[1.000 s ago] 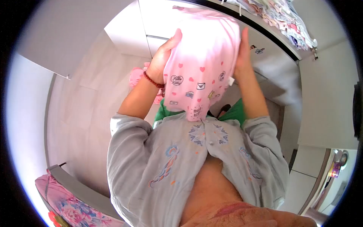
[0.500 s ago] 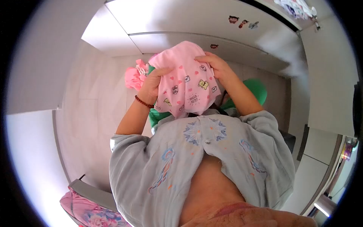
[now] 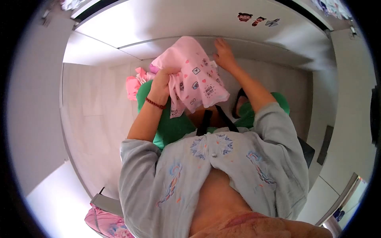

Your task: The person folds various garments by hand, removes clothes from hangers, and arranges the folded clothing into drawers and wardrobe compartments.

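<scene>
A pink printed garment (image 3: 194,75) with hearts, envelopes and "Hello Kitty" lettering hangs loosely in front of me. My left hand (image 3: 161,85), with a beaded bracelet at the wrist, is closed on its left edge. The garment's exact kind is hidden by its folds. Beyond its upper right edge, my right hand (image 3: 224,55) is apart from the cloth, fingers stretched out near the lower cabinet front. Whether those fingers touch the cabinet I cannot tell. Behind my left hand, a pink bundle of cloth (image 3: 134,85) lies low by my green-trousered knee (image 3: 168,125).
A white cabinet (image 3: 166,23) with small cartoon stickers (image 3: 258,21) stands across the front. Pale flooring (image 3: 95,119) extends on the left. White panels (image 3: 347,91) rise at the right. A pink floral cloth (image 3: 105,222) is at the lower left.
My right hand has let go of the garment's right edge and moved up toward the cabinet. The garment now sags from my left hand. The view has shifted slightly.
</scene>
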